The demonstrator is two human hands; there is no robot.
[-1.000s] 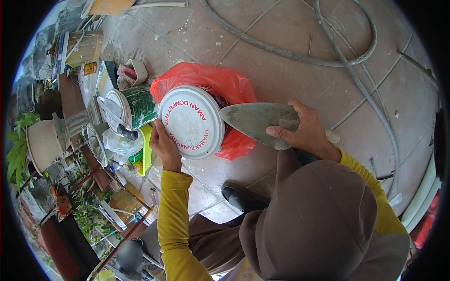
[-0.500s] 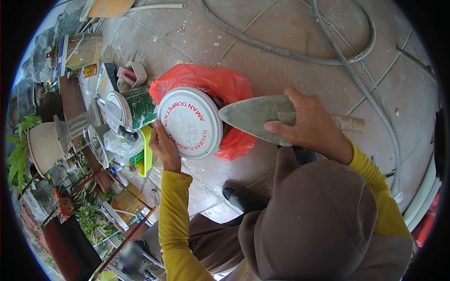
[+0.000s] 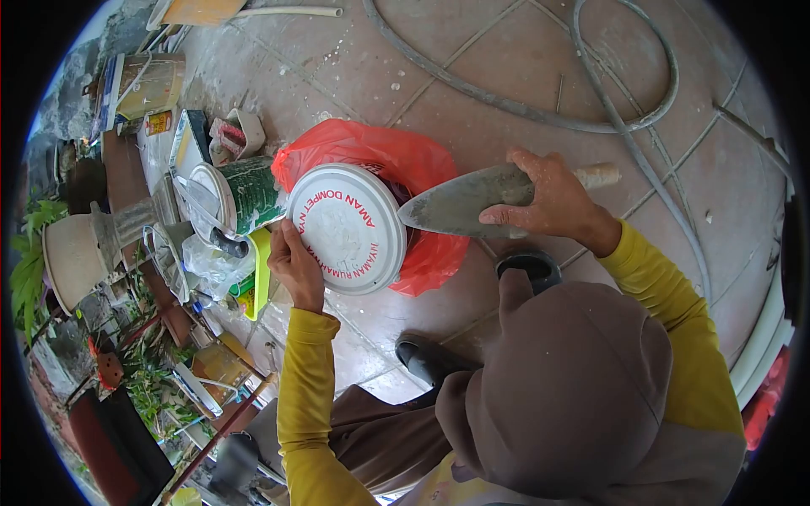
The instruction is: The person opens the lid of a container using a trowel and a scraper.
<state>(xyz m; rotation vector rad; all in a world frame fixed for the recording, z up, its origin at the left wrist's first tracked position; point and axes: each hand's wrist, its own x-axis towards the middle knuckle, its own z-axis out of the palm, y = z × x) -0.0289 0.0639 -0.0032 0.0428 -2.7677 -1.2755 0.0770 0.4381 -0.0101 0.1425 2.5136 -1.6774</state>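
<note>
A white round bucket lid point(image 3: 344, 229) with red lettering faces up, over a red plastic bag point(image 3: 371, 143) bunched around its far and right sides. My left hand point(image 3: 299, 268) grips the lid's left rim, thumb and fingers closed at the edge. In my right hand point(image 3: 561, 198) is a pointed trowel point(image 3: 460, 202), held by the wide base of its grey, smeared blade. The trowel's worn handle point(image 3: 597, 175) sticks out past the hand. Its tip meets the lid's right rim; whether it is wedged under is hidden.
Left of the lid lie a green paint can point(image 3: 253, 198), a clear plastic bag point(image 3: 215, 263) and a lime-green plastic item point(image 3: 260, 274). A grey hose point(image 3: 506, 105) loops across the tiled floor point(image 3: 472, 42). Plants point(image 3: 156, 388) and clutter line the left side.
The trowel's handle end has swung toward the far side, and my right hand has turned with it. The tip stays at the lid's right rim. My left hand keeps its hold.
</note>
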